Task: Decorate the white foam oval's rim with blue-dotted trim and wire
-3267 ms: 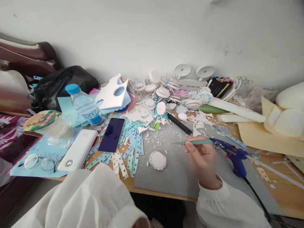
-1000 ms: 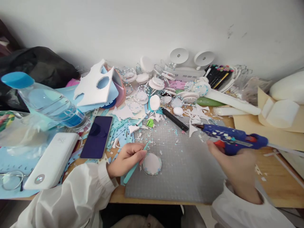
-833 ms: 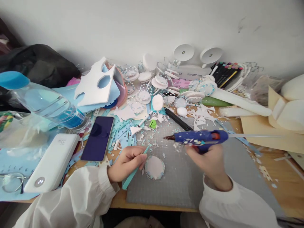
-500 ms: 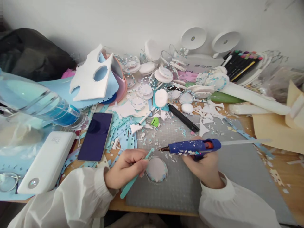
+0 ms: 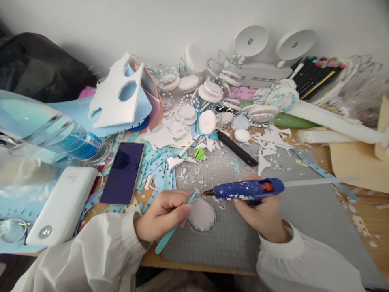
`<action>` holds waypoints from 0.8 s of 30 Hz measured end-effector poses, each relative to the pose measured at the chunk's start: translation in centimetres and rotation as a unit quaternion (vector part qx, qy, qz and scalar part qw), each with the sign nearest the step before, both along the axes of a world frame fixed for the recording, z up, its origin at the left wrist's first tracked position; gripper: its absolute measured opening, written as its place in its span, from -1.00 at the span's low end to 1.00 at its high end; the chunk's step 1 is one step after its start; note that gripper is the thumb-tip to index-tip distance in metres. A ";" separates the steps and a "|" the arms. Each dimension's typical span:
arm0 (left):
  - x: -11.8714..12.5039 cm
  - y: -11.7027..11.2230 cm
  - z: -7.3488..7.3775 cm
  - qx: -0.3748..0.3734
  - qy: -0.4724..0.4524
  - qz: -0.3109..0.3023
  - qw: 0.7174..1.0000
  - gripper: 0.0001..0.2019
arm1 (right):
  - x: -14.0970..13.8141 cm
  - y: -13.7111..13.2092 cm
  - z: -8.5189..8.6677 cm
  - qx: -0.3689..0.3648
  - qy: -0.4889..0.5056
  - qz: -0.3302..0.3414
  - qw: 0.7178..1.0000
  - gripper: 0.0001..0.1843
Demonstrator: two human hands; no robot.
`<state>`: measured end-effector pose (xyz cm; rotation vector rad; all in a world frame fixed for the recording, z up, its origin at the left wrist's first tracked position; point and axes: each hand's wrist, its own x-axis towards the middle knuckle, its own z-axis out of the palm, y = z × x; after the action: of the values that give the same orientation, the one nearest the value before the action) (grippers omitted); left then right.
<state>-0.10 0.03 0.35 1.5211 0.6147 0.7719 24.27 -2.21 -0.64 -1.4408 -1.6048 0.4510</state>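
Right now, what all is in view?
Glue gun: one, blue, in right hand
Tweezers: one, turquoise, in left hand
Mat: one, grey, front centre
Edged disc: one, whitish, on mat
Phone: one, dark, left of mat
Power bank: one, white, beside phone
Bottle: one, clear, left
Bag: one, black, back left
Holed sheet: one, white, behind phone
Paper strips: many, bluish, beside phone
Discs: many, whitish, behind mat
Markers: several, black, back right
Left hand: one, white sleeve, beside disc
Right hand: one, white sleeve, centre right

Tweezers (image 5: 166,238) moved to left grip (image 5: 164,215); right grip (image 5: 261,218) picked up glue gun (image 5: 238,190), nozzle (image 5: 208,193) brought near tweezers.
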 end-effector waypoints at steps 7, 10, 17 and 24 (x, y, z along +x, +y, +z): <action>0.0 -0.1 -0.1 -0.002 0.005 -0.003 1.000 -0.46 | 0.1 0.0 0.0 0.000 -0.011 -0.004 1.000 -0.86; 0.0 0.0 -0.1 -0.001 0.008 -0.003 1.000 -0.46 | 0.1 0.0 0.0 -0.004 -0.010 -0.007 1.000 -0.85; 0.0 0.0 0.1 -0.005 0.015 -0.002 1.000 -0.43 | -0.1 0.2 0.1 0.023 -0.025 -0.003 0.999 -0.85; 0.0 -0.1 0.0 -0.004 0.007 -0.007 1.000 -0.44 | 0.1 0.1 -0.3 0.017 -0.030 0.013 0.999 -0.81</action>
<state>-0.05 -0.07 0.33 1.5226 0.6152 0.7482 24.40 -2.12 -0.90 -1.4204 -1.6735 0.3969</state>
